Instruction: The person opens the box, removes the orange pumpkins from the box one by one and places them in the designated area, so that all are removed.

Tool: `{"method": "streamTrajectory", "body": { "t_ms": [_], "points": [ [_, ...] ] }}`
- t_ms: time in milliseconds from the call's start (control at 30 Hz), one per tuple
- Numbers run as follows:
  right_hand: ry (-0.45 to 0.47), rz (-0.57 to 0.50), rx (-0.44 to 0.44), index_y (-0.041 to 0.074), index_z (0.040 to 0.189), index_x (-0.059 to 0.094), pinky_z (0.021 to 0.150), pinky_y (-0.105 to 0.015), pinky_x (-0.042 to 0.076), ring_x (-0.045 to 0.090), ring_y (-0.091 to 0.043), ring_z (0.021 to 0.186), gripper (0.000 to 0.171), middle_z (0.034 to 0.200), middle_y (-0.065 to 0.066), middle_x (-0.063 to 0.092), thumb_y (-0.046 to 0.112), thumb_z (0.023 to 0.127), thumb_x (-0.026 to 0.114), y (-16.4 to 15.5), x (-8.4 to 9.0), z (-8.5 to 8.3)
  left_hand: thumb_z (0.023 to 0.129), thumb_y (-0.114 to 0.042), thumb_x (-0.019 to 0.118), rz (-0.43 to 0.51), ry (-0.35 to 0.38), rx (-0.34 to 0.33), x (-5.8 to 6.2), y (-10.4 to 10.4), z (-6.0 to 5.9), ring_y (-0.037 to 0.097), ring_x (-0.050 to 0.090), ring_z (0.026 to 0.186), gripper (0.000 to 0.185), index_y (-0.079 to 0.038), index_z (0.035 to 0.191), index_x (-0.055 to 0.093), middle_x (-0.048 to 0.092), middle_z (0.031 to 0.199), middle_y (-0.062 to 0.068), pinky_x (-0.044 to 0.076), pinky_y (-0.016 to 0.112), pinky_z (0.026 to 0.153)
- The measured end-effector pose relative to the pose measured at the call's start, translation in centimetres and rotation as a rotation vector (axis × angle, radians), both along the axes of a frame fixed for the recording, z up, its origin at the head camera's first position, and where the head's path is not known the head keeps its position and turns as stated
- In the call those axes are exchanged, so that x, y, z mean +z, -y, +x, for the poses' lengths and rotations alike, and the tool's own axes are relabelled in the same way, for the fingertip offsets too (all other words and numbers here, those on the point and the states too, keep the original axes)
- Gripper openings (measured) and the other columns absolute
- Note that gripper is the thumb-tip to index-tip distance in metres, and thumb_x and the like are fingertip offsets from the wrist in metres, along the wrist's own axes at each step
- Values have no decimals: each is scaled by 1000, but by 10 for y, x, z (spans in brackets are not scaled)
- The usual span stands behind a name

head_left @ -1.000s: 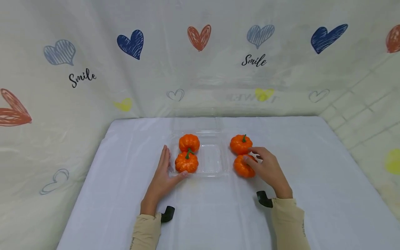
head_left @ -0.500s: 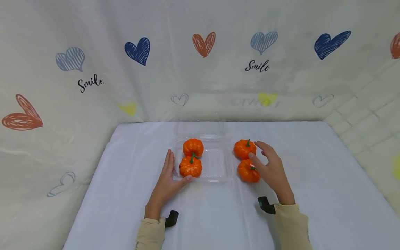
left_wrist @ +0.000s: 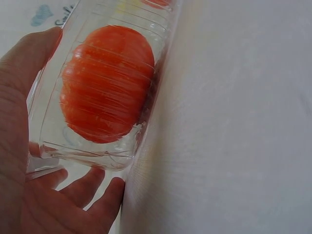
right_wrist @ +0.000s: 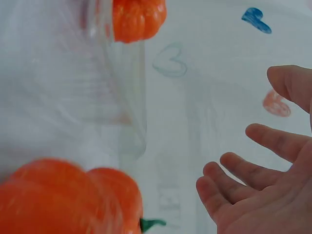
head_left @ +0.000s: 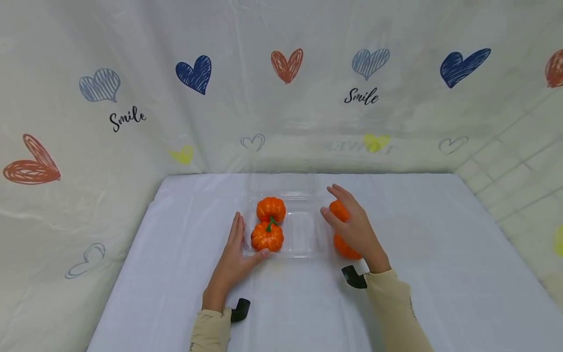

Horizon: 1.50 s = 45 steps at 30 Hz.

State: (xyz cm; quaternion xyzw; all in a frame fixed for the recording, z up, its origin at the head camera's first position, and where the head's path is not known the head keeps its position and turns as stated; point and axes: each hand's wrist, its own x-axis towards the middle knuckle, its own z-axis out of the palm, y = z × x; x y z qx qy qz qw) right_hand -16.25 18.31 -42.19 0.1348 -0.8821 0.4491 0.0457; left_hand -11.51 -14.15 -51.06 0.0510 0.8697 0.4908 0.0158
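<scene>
While the left hand (head_left: 233, 256) lies flat on the table (head_left: 440, 254) against the 9 o'clock wall of the clear plastic tray (head_left: 303, 234), fingers straight, thumb tip touching the tray's near corner, it grasps nothing. Two orange pumpkins sit in the tray's left half: near pumpkin (head_left: 267, 236) with a green stem, far pumpkin (head_left: 270, 209) touching it at 12 o'clock. Left wrist view shows the near pumpkin (left_wrist: 105, 83) through the tray wall (left_wrist: 87, 153), palm (left_wrist: 29, 195) alongside. Right hand (head_left: 354, 227) hovers spread and relaxed, fingers released, over two more pumpkins on the table at the tray's 3 o'clock: loose far pumpkin (head_left: 337, 209) and loose near pumpkin (head_left: 345, 248), both partly hidden. Whether it touches them, cannot tell. Heart-print curtain (head_left: 281, 88) behind.
</scene>
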Motion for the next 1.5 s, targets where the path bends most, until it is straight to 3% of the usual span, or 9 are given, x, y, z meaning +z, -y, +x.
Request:
{"method": "streamTrajectory", "body": {
  "t_ms": [333,967,1267,1500],
  "points": [
    [12,-57,140,13,163,47,123,-62,30,29,-30,159,64,172,-6,35,37,107,68,40,13,-17,88,-63,81,21,0,-3,0,0,1,27,27,160,123,-18,174,5,-4,178,-12,31,55,123],
    [67,239,451,11,163,47,124,-60,29,30,-38,158,62,173,-14,30,22,106,70,92,10,-54,90,-60,80,25,-22,-21,-3,4,-1,27,17,163,122,-15,174,5,-5,179,-8,26,58,124],
    [108,364,511,10,159,53,123,-58,34,34,-39,155,53,170,-17,37,16,107,65,108,3,-64,91,-59,80,38,-37,-28,-2,4,-1,27,15,163,121,-13,174,5,-4,180,-6,25,57,125],
    [89,391,514,7,154,59,123,-55,35,38,-40,153,48,165,-20,43,6,106,63,111,1,-64,90,-59,81,38,-34,-24,-3,4,-3,28,19,162,122,-12,174,6,-4,180,-5,28,55,124]
  ]
}}
